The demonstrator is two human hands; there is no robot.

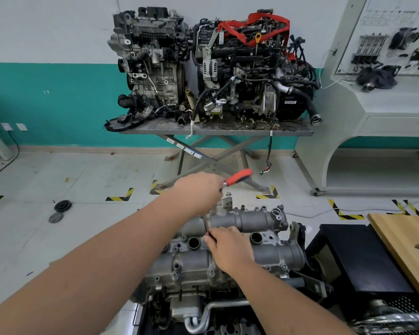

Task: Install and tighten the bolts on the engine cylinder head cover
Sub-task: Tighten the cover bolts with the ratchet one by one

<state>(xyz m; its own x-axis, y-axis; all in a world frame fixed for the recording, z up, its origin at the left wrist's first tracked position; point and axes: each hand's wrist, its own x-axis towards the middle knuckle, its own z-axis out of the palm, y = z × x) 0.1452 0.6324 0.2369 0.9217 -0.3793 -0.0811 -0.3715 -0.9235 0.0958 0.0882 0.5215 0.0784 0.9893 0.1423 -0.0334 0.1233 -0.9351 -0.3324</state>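
Partly hidden, left hand [198, 188] grips the ratchet [237, 176]; right hand [230, 246] pinches its extension [206, 224] above the cover [240, 238].

My left hand [200, 189] grips the ratchet [237, 177] (red handle); my right hand [228, 247] pinches its shaft [206, 224] just below, over the engine cover [264, 220].

text: none legible | stickers [184, 146] on lift table leg: too small | display board [394, 10] print: blurred | engines: no readable marks

head cam, fwd-down, close over engine [228, 252]
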